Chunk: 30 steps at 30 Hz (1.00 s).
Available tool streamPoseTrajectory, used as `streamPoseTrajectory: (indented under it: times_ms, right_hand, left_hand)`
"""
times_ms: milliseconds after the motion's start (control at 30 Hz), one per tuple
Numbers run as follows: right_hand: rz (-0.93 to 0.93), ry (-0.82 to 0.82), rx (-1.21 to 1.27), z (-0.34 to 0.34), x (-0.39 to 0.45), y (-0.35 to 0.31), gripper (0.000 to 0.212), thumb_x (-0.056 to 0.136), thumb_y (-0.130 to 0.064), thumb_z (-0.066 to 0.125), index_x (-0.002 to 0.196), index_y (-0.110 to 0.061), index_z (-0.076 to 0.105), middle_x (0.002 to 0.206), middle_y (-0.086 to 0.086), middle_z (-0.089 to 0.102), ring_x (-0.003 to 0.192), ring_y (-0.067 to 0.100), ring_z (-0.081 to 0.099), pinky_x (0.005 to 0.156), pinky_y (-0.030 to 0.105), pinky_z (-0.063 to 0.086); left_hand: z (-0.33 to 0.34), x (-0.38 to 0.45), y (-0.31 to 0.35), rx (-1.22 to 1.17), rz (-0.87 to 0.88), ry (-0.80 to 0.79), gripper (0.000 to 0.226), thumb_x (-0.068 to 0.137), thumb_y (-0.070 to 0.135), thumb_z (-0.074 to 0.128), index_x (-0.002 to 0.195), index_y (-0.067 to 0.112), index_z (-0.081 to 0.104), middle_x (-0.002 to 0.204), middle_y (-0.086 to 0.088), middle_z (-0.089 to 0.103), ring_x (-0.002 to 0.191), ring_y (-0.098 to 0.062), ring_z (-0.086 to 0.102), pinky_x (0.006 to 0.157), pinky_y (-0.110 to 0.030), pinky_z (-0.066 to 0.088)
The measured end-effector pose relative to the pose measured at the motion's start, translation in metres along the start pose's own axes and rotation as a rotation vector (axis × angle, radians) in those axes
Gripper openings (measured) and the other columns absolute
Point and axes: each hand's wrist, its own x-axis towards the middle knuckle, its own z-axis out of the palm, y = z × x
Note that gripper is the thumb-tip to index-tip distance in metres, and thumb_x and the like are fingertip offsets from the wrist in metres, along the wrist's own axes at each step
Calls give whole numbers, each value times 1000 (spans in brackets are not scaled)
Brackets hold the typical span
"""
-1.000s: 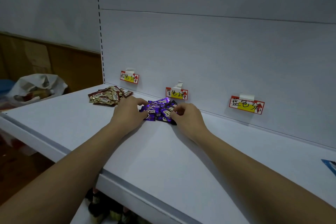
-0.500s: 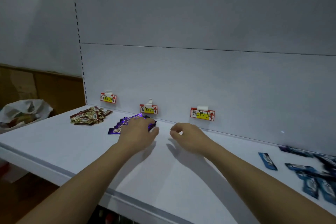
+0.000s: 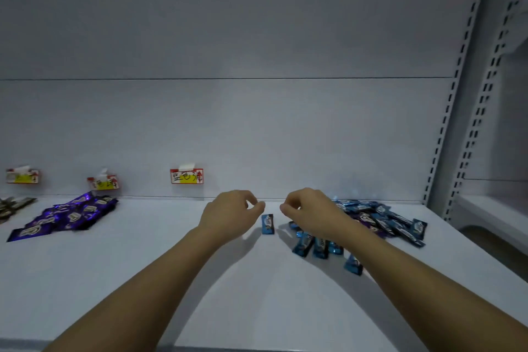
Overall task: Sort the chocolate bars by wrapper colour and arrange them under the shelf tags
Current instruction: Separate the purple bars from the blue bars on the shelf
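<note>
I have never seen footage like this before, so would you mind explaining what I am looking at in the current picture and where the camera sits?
There is no machine here: the camera is worn on a person's head and looks forward and down, so the two bare forearms reaching in from the bottom are the wearer's own. The left hand and the right hand hover over a white shelf, fingers loosely curled, and neither holds anything. One single blue bar lies on the shelf between them. A loose pile of blue bars lies to the right, partly behind the right arm. To the left lies a group of purple bars, and a few brown bars show at the left edge. Three small paper tags hang on the back wall; the rightmost tag has no bars under it yet.
</note>
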Motion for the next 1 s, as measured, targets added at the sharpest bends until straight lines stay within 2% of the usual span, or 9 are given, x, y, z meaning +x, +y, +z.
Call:
streamPoseTrajectory:
  times_ms: [100, 233, 333, 433, 533, 633, 767, 900, 1000]
  right_hand:
    - [67, 46, 32, -22, -7, 52, 27, 93, -34, 51, 78, -17, 65, 78, 1, 67, 75, 23, 63, 70, 39, 53]
    - [133, 144, 61, -48, 1, 107, 15, 92, -26, 56, 91, -23, 70, 88, -6, 69, 82, 13, 64, 78, 37, 55]
    - [143, 171, 68, -60, 16, 132, 14, 92, -17, 57, 95, -20, 70, 96, -4, 69, 89, 13, 62, 80, 31, 52]
    - [141, 201, 99, -60, 25, 150, 15, 91, -14, 58, 95, -19, 71, 96, -4, 68, 88, 11, 60, 77, 25, 47]
    - [89, 127, 67, -60, 23, 165, 11, 90, -18, 62, 88, -26, 70, 88, -10, 68, 80, 6, 60, 70, 20, 44]
    - [56, 7, 37, -67, 18, 169, 9, 89, -23, 66, 85, -30, 71, 85, -16, 66, 78, -1, 59, 64, 16, 41]
    - [108, -141, -57, -73, 13, 169, 8, 88, -27, 69, 93, -23, 73, 91, -11, 68, 82, 2, 61, 67, 17, 45]
    - [161, -144, -91, -72, 11, 168, 18, 85, -27, 74, 102, -24, 69, 90, -9, 65, 81, 6, 60, 64, 19, 42]
    - [156, -124, -92, -68, 10, 166, 20, 84, -22, 75, 103, -24, 68, 86, -9, 66, 78, 7, 61, 65, 21, 44]
  left_hand:
    - [34, 12, 50, -131, 74, -52, 29, 90, 47, 52, 111, 32, 66, 111, 11, 65, 96, -10, 59, 80, -29, 48]
    - [77, 27, 107, -176, 206, -105, 27, 89, 40, 58, 113, 31, 66, 116, 9, 65, 105, -9, 58, 89, -31, 49]
    - [98, 42, 136, -149, 231, -80, 31, 86, 44, 63, 112, 28, 67, 111, 6, 66, 101, -12, 60, 86, -34, 52]
    - [112, 55, 144, -206, 248, -149, 42, 81, 44, 72, 117, 25, 64, 109, 4, 63, 96, -12, 59, 80, -28, 50]
    - [115, 60, 129, -286, 268, -286, 44, 77, 44, 77, 115, 28, 64, 104, 8, 59, 86, -4, 57, 71, -18, 46]
    - [103, 67, 107, -283, 221, -389, 37, 73, 40, 81, 106, 37, 63, 99, 12, 59, 84, -3, 57, 65, -18, 44]
    - [98, 68, 97, -255, 200, -357, 24, 83, 33, 73, 107, 36, 66, 103, 12, 58, 89, -4, 56, 73, -20, 45]
    - [111, 57, 117, -192, 344, -316, 34, 89, 43, 64, 122, 36, 63, 109, 11, 50, 102, -8, 48, 85, -27, 41]
    - [116, 55, 124, -109, 374, -285, 34, 86, 42, 67, 119, 33, 64, 114, 6, 53, 110, -12, 43, 93, -33, 42]
